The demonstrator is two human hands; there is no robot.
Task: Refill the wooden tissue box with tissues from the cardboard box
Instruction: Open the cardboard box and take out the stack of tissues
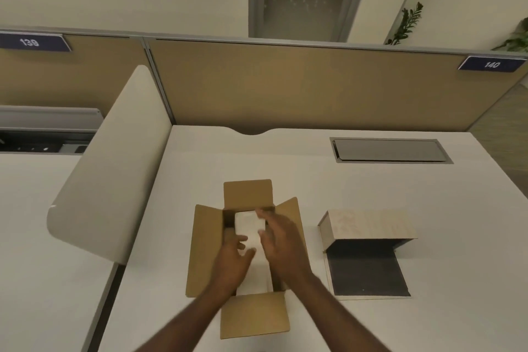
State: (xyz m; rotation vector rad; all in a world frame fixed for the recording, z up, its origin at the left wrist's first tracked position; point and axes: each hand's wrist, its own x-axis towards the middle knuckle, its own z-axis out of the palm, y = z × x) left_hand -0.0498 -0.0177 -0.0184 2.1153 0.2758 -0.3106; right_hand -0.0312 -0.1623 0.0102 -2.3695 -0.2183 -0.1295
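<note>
A brown cardboard box stands on the white desk with all its flaps folded outward. A white pack of tissues lies inside it. My left hand and my right hand hover over the opening with fingers spread, touching the top of the pack. Neither hand visibly grips it. To the right, the wooden tissue box lies on its side, its dark-lined bottom panel swung open flat on the desk.
A grey cable hatch is set into the desk at the back right. A white curved divider rises on the left, and a tan partition runs along the back.
</note>
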